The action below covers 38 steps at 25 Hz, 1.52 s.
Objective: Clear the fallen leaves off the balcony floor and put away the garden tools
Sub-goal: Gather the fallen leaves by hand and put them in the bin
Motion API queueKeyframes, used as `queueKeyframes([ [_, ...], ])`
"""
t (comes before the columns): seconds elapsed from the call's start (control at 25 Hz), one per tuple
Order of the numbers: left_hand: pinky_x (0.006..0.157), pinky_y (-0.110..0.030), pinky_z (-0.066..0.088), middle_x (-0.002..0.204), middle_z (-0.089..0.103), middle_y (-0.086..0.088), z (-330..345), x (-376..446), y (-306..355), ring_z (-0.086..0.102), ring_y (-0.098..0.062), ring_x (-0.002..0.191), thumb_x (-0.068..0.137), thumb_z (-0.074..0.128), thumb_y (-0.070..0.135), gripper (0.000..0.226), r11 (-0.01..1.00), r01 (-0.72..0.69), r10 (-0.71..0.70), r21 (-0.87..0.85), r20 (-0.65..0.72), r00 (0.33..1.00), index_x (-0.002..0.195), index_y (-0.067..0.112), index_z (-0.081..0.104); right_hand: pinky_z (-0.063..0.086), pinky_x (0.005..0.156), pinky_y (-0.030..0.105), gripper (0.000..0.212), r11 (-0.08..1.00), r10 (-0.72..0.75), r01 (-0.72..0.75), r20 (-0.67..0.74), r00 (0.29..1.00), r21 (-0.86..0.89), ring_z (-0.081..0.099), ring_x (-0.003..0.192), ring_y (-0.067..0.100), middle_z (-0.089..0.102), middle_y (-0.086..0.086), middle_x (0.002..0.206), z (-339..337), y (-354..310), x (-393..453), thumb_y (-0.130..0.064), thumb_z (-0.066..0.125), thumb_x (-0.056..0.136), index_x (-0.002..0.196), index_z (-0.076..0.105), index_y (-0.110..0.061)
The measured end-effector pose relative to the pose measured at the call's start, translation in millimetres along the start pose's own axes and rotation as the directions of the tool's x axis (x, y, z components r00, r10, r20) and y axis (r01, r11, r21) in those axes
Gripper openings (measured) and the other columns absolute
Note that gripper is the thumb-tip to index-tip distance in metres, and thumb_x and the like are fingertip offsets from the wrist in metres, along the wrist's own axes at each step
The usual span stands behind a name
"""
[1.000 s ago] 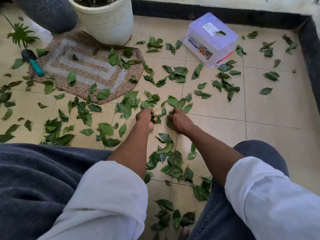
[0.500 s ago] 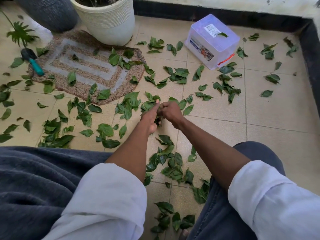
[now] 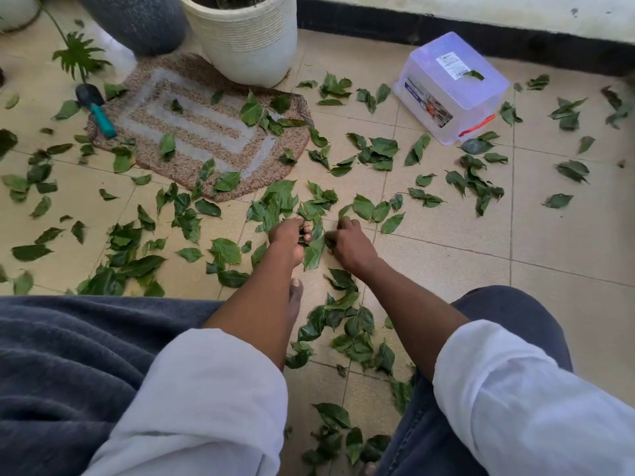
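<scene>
**Green leaves bunched in both hands on the tiled balcony floor**

Green leaves [image 3: 225, 250] lie scattered over the beige floor tiles [image 3: 446, 255], thickest just ahead of the person's knees and around the woven mat [image 3: 213, 132]. Left hand [image 3: 287, 235] reaches forward and down, forearm running away from the body, fingers curled around a small bunch of leaves; one long leaf hangs from it with its tip pointing back toward the person. Right hand [image 3: 348, 240] sits just beside it, knuckles up, fingers curled onto leaves on the floor, though what lies under the palm is hidden.

At the mat's far left edge lies a hand trowel [image 3: 94, 109], long axis slanting: dark blade toward the far left, teal handle pointing near and right, resting partly on the mat. A clear plastic box [image 3: 450, 87] stands upside down at the far right, one leaf on top. A white ribbed pot [image 3: 245, 39] stands on the mat's far edge.
</scene>
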State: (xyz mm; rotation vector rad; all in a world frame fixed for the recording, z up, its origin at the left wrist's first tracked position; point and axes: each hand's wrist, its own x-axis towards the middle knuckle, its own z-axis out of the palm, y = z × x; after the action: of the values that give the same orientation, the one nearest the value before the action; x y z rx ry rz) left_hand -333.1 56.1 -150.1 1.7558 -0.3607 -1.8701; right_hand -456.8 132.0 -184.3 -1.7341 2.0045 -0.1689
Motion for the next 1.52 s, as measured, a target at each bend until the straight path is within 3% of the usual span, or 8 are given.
queueKeyframes([
  [0.2, 0.060, -0.028, 0.056, 0.080, 0.059, -0.015, -8.5, -3.2, -1.4, 0.063, -0.017, 0.051, 0.100, 0.047, 0.002, 0.011, 0.999, 0.021, -0.019, -0.047, 0.032, 0.999, 0.095, -0.001, 0.056, 0.054, 0.082, 0.038, 0.027, 0.941, 0.225, -0.177, -0.142, 0.964, 0.288, 0.064, 0.094, 0.032, 0.068, 0.015, 0.103, -7.1, 4.1, 1.6, 0.003, 0.050, 0.088, 0.102, 0.073, 0.000],
  [0.44, 0.085, -0.047, 0.051, 0.093, 0.065, -0.017, -2.7, -17.8, 3.4, 0.060, -0.028, 0.077, 0.098, 0.054, 0.012, 0.010, 0.995, 0.058, -0.034, -0.077, 0.283, 0.958, 0.099, 0.004, 0.061, 0.058, 0.059, 0.040, 0.015, 0.473, 0.319, -0.173, 0.015, 0.947, 0.864, 0.066, 0.062, 0.029, 0.063, 0.014, 0.068, -47.7, -37.9, 16.9, 0.005, 0.073, 0.076, 0.069, 0.062, -0.002],
  [0.72, 0.053, -0.033, 0.059, 0.091, 0.069, -0.022, -20.7, -3.4, 4.3, 0.069, -0.029, 0.078, 0.094, 0.054, -0.003, 0.009, 0.999, 0.002, -0.003, 0.034, 0.024, 1.000, 0.097, -0.001, 0.062, 0.060, 0.077, 0.044, 0.006, 0.298, 0.181, -0.308, 0.264, 0.947, 0.903, 0.069, 0.078, 0.030, 0.071, 0.020, 0.085, -49.7, -42.3, 20.1, 0.006, 0.066, 0.079, 0.083, 0.070, 0.008],
  [0.8, 0.044, -0.024, 0.051, 0.070, 0.066, -0.018, -27.5, -1.4, 5.6, 0.064, -0.018, 0.049, 0.096, 0.049, -0.004, 0.010, 1.000, -0.007, 0.007, 0.011, -0.060, 0.998, 0.098, -0.003, 0.059, 0.058, 0.078, 0.048, 0.007, 0.466, 0.335, -0.244, 0.086, 0.938, 0.851, 0.067, 0.077, 0.028, 0.071, 0.016, 0.084, -40.0, -34.9, 25.3, 0.004, 0.066, 0.080, 0.084, 0.072, 0.002],
  [0.92, 0.036, -0.017, 0.039, 0.073, 0.052, -0.011, -37.7, 0.7, 11.3, 0.048, -0.012, 0.050, 0.101, 0.037, -0.003, 0.015, 0.998, 0.001, -0.004, -0.065, -0.050, 0.999, 0.105, 0.000, 0.051, 0.054, 0.089, 0.043, 0.037, 0.953, 0.128, -0.134, 0.042, 0.991, 0.271, 0.060, 0.104, 0.027, 0.061, 0.016, 0.120, -13.8, -33.0, 19.1, -0.012, 0.068, 0.084, 0.120, 0.065, -0.009],
  [1.08, 0.033, -0.017, 0.029, 0.069, 0.047, -0.004, -44.1, 2.6, 9.2, 0.039, -0.011, 0.052, 0.102, 0.037, 0.005, 0.017, 0.999, 0.028, -0.029, -0.021, -0.065, 0.997, 0.105, 0.008, 0.053, 0.050, 0.090, 0.040, 0.028, 0.996, -0.092, 0.092, 0.019, 0.996, -0.012, 0.044, 0.114, 0.030, 0.049, 0.013, 0.125, 12.9, -30.0, 2.2, -0.015, 0.053, 0.095, 0.118, 0.066, -0.008],
  [1.24, 0.033, -0.016, 0.027, 0.066, 0.045, -0.002, -43.2, 2.1, 4.7, 0.038, -0.011, 0.049, 0.100, 0.051, 0.016, 0.007, 0.999, 0.048, -0.047, 0.015, -0.055, 0.997, 0.104, 0.010, 0.052, 0.052, 0.073, 0.036, 0.024, 0.977, 0.048, -0.030, -0.079, 0.996, 0.210, 0.060, 0.087, 0.028, 0.064, 0.012, 0.098, 2.6, -24.6, 1.5, 0.003, 0.048, 0.090, 0.099, 0.070, -0.001],
  [1.52, 0.044, -0.023, 0.030, 0.075, 0.052, -0.001, -11.5, -11.1, -1.2, 0.037, -0.010, 0.054, 0.086, 0.066, 0.052, 0.042, 0.991, -0.007, -0.002, 0.134, 0.068, 0.998, 0.094, 0.012, 0.063, 0.060, 0.066, 0.033, 0.025, 0.259, 0.334, -0.286, 0.192, 0.923, 0.923, 0.064, 0.064, 0.020, 0.059, 0.007, 0.068, -43.7, -43.8, 15.7, 0.013, 0.070, 0.077, 0.069, 0.056, -0.006],
])
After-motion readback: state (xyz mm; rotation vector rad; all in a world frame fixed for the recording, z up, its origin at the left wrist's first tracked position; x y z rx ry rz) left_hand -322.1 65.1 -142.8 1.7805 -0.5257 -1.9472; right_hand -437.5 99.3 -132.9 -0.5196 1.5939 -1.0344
